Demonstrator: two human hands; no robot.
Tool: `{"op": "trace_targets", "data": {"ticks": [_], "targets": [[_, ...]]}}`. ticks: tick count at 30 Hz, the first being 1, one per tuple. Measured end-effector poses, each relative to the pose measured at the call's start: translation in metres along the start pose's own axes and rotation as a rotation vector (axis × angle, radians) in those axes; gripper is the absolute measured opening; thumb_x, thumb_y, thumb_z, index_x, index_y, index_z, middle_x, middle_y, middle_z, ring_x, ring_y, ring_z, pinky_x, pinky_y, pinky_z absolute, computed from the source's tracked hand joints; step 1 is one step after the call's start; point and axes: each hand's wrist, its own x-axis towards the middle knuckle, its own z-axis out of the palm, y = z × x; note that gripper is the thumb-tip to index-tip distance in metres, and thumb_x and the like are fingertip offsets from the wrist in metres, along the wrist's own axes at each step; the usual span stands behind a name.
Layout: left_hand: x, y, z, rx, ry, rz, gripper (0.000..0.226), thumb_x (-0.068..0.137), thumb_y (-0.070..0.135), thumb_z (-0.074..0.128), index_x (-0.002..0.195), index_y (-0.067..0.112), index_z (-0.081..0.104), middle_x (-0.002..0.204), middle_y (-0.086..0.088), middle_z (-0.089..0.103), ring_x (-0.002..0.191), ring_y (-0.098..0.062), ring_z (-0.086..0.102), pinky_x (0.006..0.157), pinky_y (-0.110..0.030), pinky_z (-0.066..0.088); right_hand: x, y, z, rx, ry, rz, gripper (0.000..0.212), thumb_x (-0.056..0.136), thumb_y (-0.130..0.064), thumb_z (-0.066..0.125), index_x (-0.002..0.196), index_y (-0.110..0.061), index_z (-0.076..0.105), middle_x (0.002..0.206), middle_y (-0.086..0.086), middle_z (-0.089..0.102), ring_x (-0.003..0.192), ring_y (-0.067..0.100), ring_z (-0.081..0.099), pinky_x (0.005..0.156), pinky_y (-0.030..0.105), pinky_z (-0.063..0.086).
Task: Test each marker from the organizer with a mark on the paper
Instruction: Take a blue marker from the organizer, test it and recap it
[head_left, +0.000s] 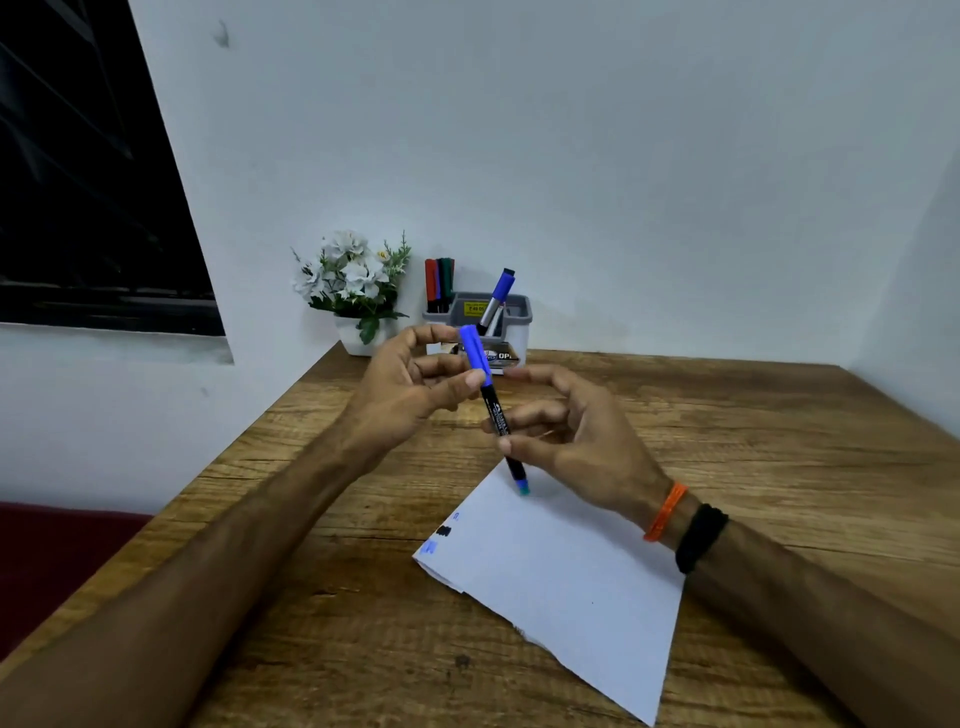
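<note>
Gripping the blue marker (496, 413) over the paper's (561, 571) far corner, right hand (571, 441) pinching its barrel and left hand (410, 384) its cap (475, 351), they are risking a slip that smears ink across the desk (779, 426).

one head-worn wide-angle view looks forward and down, close over the wooden table (727, 415), facing the wall (571, 156).

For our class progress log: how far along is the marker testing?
Done: blue and black marks sit at the paper's left edge. In hand: both hands, left and right, hold a blue-capped marker. Left: markers standing in the organizer.
</note>
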Motion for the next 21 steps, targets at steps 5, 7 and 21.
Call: {"op": "trace_targets", "data": {"ticks": [5, 7, 21], "targets": [[-0.001, 0.004, 0.008, -0.009, -0.023, 0.011, 0.06, 0.07, 0.009, 0.074, 0.124, 0.007, 0.047, 0.074, 0.002, 0.073, 0.072, -0.008, 0.07, 0.06, -0.018, 0.052, 0.0, -0.014, 0.001, -0.14, -0.02, -0.132, 0.107, 0.075, -0.003, 0.083, 0.15, -0.047, 0.021, 0.09, 0.0, 0.069, 0.068, 0.016, 0.072, 0.067, 0.028, 0.06], [-0.001, 0.003, 0.007, -0.007, -0.029, 0.015, 0.061, 0.069, 0.01, 0.074, 0.124, 0.008, 0.047, 0.077, -0.001, 0.072, 0.073, -0.01, 0.07, 0.06, -0.018, 0.052, 0.0, -0.017, 0.001, -0.175, -0.026, -0.168, 0.105, 0.076, -0.004, 0.082, 0.15, -0.047, 0.022, 0.086, -0.004, 0.065, 0.062, 0.012, 0.069, 0.062, 0.021, 0.055], [0.019, -0.048, -0.019, 1.049, -0.021, -0.004, 0.063, 0.088, 0.058, 0.055, 0.137, 0.019, 0.048, 0.141, -0.002, 0.051, 0.128, -0.02, 0.046, 0.107, -0.043, 0.039, 0.041, -0.009, -0.021, -0.241, 0.145, -0.194, 0.095, 0.072, -0.009, 0.085, 0.142, -0.047, 0.034, 0.085, -0.001, 0.067, 0.058, 0.012, 0.065, 0.075, 0.038, 0.062]]}}
